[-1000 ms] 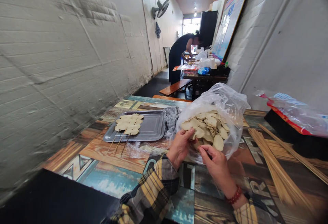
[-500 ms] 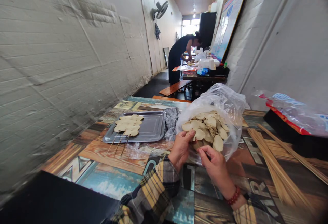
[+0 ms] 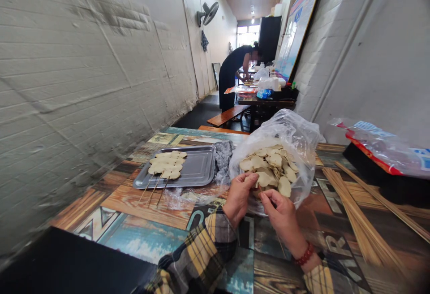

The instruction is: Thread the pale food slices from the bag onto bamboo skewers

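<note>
My left hand [image 3: 237, 199] pinches a pale, thin slice [image 3: 266, 178], perhaps potato, at the front of an open clear plastic bag [image 3: 298, 132]. Inside the bag lies a heap of similar slices [image 3: 273, 157]. Close beside it, my right hand [image 3: 281, 215] grips a thin wooden skewer [image 3: 281, 245], its tip reaching the slice; the fingers partly hide where they meet. To the left, a metal tray [image 3: 198, 164] holds several flat slices on skewers [image 3: 167, 165], the sticks jutting over the near rim.
Bundled bare skewers [image 3: 352, 215] lie right of the bag, near a black container [image 3: 376, 164] with red-edged plastic packaging. Crumpled plastic [image 3: 223, 159] sits between tray and bag. Farther back, a person in dark clothing [image 3: 231, 72] bends over another table [image 3: 268, 102] beside a bench [image 3: 228, 114].
My two hands have barely shifted, staying close together at the bag. A slice shows more clearly at my left fingertips. The whole view has moved slightly.
</note>
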Demonstrator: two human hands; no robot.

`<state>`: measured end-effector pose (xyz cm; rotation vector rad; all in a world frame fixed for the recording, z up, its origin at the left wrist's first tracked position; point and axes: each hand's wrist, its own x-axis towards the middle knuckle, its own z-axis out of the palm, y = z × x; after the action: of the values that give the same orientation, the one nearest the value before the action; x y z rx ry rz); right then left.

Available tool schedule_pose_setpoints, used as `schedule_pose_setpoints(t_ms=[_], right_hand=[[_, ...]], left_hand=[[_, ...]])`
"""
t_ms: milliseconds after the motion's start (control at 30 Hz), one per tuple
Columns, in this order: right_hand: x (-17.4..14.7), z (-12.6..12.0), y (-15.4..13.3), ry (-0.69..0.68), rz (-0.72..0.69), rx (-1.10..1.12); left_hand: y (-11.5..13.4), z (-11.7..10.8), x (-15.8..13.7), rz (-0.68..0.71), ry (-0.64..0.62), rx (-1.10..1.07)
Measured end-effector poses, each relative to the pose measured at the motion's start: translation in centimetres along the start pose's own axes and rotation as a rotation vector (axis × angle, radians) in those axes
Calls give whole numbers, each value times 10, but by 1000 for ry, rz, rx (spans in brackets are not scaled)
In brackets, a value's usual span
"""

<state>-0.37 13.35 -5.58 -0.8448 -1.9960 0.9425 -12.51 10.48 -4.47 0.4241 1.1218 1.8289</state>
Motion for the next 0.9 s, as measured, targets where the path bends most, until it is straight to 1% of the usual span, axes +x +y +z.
schedule_pose_setpoints(t_ms=[367,533,633,700,900], right_hand=[[3,-3,3,16,34,2],[4,-5,1,26,49,34],[3,-6,2,29,69,49],[1,-7,2,6,77,58],[-2,-7,0,-88,54,62]], left_hand=[[-8,6,-7,-2,41,21],[-7,4,-3,-12,19,-33],[-3,1,2,-3,23,-120],[3,-1,5,5,21,-158],[23,-12,12,118,39,-131]])
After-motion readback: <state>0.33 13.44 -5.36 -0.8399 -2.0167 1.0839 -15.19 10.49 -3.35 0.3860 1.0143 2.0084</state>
